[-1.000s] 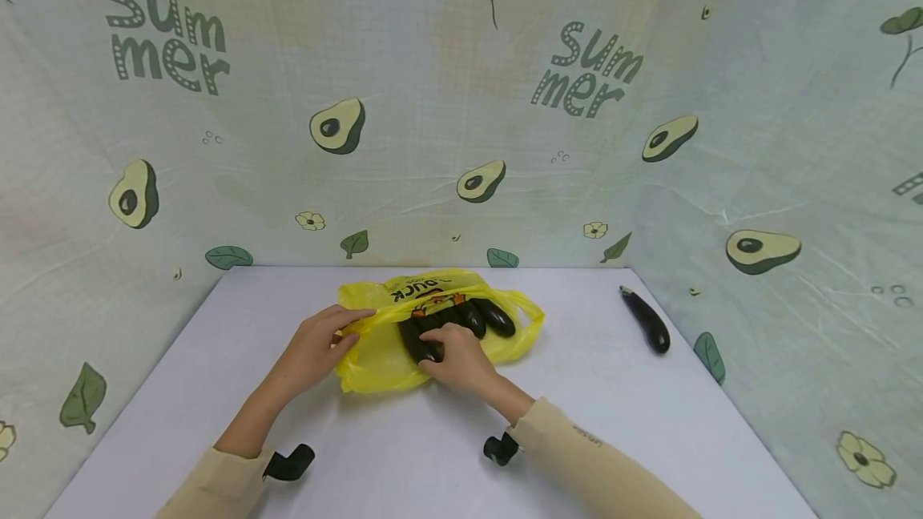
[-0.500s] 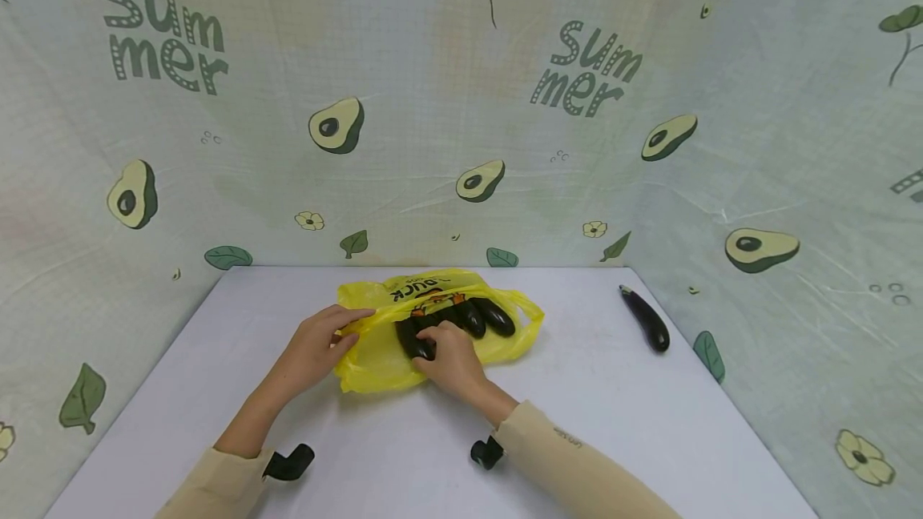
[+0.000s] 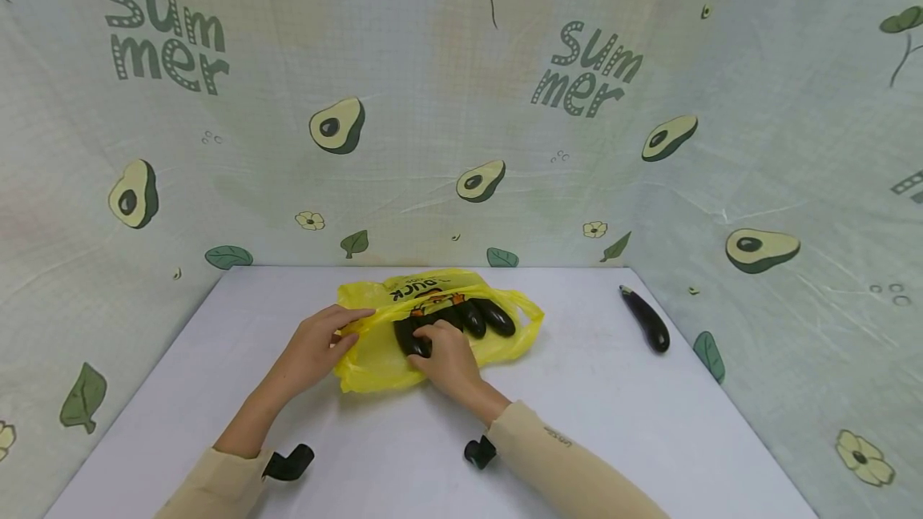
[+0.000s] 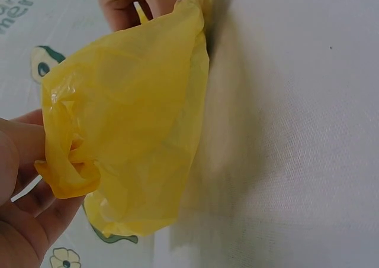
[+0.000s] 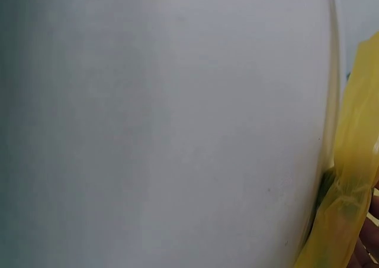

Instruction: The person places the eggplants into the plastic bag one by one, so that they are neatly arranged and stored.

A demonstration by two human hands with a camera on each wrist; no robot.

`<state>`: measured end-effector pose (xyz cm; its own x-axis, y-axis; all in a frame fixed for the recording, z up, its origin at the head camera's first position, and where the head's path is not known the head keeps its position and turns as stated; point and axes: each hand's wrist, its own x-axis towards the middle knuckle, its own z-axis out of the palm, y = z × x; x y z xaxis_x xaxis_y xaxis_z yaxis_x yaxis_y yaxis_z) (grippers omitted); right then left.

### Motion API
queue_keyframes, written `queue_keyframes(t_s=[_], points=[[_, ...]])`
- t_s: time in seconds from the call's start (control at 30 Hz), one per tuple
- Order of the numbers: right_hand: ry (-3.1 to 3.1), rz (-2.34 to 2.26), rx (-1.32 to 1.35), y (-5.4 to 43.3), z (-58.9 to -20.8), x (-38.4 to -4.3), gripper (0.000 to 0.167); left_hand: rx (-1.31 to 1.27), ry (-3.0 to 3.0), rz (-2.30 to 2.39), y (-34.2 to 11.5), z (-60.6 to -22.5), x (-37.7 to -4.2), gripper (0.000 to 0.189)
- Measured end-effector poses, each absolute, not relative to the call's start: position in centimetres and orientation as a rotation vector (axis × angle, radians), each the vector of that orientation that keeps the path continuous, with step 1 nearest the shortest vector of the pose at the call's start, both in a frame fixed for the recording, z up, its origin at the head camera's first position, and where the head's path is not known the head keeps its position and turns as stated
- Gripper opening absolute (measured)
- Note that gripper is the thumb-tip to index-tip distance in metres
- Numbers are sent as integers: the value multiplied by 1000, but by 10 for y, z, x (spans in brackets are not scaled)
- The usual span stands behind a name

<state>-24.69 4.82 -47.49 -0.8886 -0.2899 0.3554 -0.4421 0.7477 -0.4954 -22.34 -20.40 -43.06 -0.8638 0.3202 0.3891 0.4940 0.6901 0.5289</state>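
Observation:
A yellow plastic bag [image 3: 378, 371] with black print lies on the white table, several dark eggplants [image 3: 496, 317] inside its mouth. My left hand [image 3: 317, 347] holds the bag's left rim between thumb and fingers. In the left wrist view, yellow film [image 4: 124, 120] is gathered in the left hand [image 4: 26, 215]. Reaching into the mouth, my right hand [image 3: 450, 363] grips the leftmost eggplant [image 3: 409, 336], partly covered by the fingers. The right wrist view catches mostly table, with the bag [image 5: 355, 138] at its right edge.
Another eggplant [image 3: 645, 320] lies alone near the table's right edge. A printed cloth [image 3: 404, 46] hangs behind and along both sides of the table [image 3: 577, 391]. Black wrist cameras [image 3: 288, 463] stick out from both sleeves.
My right hand has shifted slightly left, and the leftmost eggplant has moved left with it. The left hand and bag have stayed in place.

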Motion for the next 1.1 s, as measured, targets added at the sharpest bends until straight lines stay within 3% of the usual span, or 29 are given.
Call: queue_keyframes(t_s=[0.7, 1.1], points=[[-2792, 869, 790, 68, -464, -247, 45, -658, -2649, -904, -201, -432, -226, 52], [-2731, 954, 750, 123, -438, -244, 44, -640, -2654, -897, -203, -433, -227, 51]])
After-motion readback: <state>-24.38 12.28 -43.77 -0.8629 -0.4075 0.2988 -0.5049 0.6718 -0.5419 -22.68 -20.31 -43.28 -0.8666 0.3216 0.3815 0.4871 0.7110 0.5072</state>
